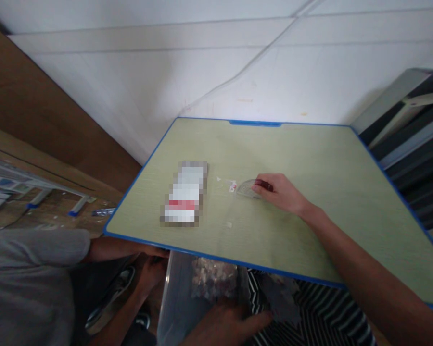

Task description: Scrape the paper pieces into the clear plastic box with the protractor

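Note:
My right hand (279, 192) is over the middle of the table, its thumb and fingers closed on a clear half-round protractor (246, 188). A small dark red piece (264, 184) shows at the same fingers; its kind is unclear. Just left of the protractor lies a tiny red-and-white scrap (233, 186). My left hand (222, 324) is low at the bottom edge, blurred, above a clear plastic bin (176, 288). Its thumb is stretched out to the right and the other fingers are partly hidden. Inside the bin lies a heap of small clear-wrapped pieces (214, 276).
A pixelated white and red flat object (184, 192) lies on the left of the blue-edged table (310, 149). Another person's hands (155, 259) are at the bin's left side. Dark grey panels (418, 129) stand at right; a wooden board (50, 105) leans at left.

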Demonstrator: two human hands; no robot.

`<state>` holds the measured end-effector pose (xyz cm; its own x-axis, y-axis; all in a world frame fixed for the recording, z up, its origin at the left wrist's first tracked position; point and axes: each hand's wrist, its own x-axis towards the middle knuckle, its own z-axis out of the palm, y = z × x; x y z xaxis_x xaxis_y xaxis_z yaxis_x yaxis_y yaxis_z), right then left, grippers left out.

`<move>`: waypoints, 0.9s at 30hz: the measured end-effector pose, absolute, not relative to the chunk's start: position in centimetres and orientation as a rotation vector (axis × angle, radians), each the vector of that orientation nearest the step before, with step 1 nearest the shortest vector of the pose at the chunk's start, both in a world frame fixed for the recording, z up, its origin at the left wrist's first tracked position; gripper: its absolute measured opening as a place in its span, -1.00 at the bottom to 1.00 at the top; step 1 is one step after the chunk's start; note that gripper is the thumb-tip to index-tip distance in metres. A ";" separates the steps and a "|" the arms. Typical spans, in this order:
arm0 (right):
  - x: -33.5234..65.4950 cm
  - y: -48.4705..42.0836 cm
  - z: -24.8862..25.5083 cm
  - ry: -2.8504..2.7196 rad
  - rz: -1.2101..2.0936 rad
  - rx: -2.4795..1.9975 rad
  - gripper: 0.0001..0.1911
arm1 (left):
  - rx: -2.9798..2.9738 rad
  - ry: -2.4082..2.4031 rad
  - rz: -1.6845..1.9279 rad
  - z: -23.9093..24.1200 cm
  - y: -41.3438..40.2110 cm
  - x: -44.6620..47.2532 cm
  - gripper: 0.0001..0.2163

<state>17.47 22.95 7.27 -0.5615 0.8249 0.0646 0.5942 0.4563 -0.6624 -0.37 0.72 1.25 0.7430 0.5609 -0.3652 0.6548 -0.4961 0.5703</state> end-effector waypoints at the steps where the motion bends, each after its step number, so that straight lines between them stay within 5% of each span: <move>1: 17.4 22.9 7.2 -2.369 0.891 -1.156 -0.75 | 2.235 0.907 -0.178 1.3 0.8 -0.3 -0.48; 11: 16.5 22.3 7.4 -2.411 0.951 -1.108 -0.76 | 2.304 0.915 -0.200 0.5 0.6 -0.1 -0.45; 27: 16.5 22.7 7.5 -2.214 0.513 -1.446 -0.77 | 2.202 0.937 -0.198 1.6 0.8 -0.4 -0.47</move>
